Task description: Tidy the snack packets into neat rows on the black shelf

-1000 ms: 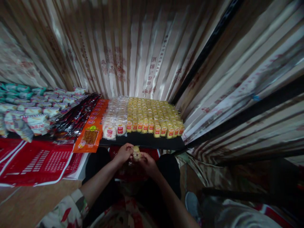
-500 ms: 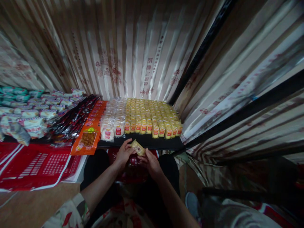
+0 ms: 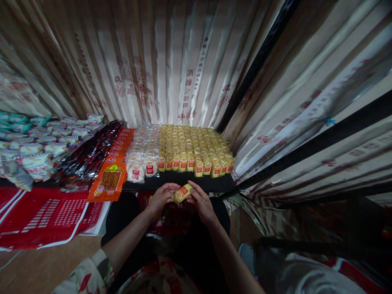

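Between my two hands is a small yellow packaged cake (image 3: 183, 193), its red and orange label facing up. My left hand (image 3: 161, 199) grips its left end, fingers closed on the wrapper. At the other end, my right hand (image 3: 202, 204) pinches the cake between thumb and fingers. Just beyond, rows of the same yellow packaged cakes (image 3: 196, 147) stand on a black shelf (image 3: 183, 181). White round packaged cakes (image 3: 135, 172) in clear wrappers line up to their left. Below my hands, a dark red basket (image 3: 171, 220) sits between my knees, its contents too dark to make out.
Left along the shelf lie an orange snack bag (image 3: 108, 179), a fanned pile of dark packets (image 3: 88, 149) and white packets (image 3: 33, 147). Red baskets (image 3: 52, 216) stand at lower left. Black metal bars (image 3: 306, 143) slant across the right, before a patterned curtain (image 3: 171, 61).
The cake has been turned over between my hands: its plain side showed before, its labelled side shows now. Its tilt has also changed, with the right end now higher.
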`<control>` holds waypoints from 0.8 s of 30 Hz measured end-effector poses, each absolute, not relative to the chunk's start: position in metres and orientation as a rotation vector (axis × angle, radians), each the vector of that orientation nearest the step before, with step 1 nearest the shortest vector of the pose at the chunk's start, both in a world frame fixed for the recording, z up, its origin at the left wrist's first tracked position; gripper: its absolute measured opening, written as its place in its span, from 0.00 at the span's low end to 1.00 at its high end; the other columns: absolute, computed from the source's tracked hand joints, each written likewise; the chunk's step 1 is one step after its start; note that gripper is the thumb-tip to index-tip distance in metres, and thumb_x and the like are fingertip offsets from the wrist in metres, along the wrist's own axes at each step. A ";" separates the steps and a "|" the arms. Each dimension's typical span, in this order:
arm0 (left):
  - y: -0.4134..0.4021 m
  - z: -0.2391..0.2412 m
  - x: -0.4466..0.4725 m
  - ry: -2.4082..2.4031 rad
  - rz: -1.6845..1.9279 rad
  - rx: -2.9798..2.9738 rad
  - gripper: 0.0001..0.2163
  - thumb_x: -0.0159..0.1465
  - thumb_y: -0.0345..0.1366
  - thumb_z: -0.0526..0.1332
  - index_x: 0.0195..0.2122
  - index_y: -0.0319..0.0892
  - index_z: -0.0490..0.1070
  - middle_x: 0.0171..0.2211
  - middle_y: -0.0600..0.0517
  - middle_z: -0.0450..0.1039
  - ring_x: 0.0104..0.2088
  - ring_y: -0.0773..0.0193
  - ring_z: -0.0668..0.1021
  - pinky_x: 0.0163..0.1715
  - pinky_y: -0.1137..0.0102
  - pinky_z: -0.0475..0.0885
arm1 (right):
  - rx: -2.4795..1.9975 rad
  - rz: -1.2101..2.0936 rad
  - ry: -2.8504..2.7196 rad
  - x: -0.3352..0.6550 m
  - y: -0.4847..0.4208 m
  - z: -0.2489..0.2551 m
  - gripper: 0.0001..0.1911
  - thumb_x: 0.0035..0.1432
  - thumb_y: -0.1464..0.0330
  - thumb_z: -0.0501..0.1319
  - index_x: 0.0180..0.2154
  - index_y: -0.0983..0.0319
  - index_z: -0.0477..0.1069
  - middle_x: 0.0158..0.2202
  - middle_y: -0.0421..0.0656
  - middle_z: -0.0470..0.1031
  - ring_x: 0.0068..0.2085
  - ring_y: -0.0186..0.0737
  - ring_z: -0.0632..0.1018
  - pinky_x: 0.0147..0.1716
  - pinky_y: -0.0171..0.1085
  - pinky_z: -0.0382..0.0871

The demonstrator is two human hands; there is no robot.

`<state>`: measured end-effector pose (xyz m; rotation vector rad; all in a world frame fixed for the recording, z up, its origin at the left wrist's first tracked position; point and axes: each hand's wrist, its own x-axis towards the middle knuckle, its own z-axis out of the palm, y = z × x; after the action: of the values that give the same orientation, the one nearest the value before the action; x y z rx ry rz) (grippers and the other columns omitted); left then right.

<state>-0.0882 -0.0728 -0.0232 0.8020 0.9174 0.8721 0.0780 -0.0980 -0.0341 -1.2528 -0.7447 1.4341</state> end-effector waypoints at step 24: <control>-0.030 -0.017 -0.047 1.357 0.947 1.324 0.18 0.54 0.27 0.60 0.47 0.41 0.66 0.35 0.54 0.69 0.29 0.70 0.73 0.33 0.74 0.71 | -1.645 0.558 -1.172 0.091 -0.094 -0.059 0.18 0.57 0.62 0.51 0.47 0.61 0.67 0.45 0.49 0.69 0.44 0.42 0.72 0.44 0.43 0.69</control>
<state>-0.0471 -0.0302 -0.0172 1.3236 1.3573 0.9472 0.0911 -0.0937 -0.0586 -1.6447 -1.1717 0.5581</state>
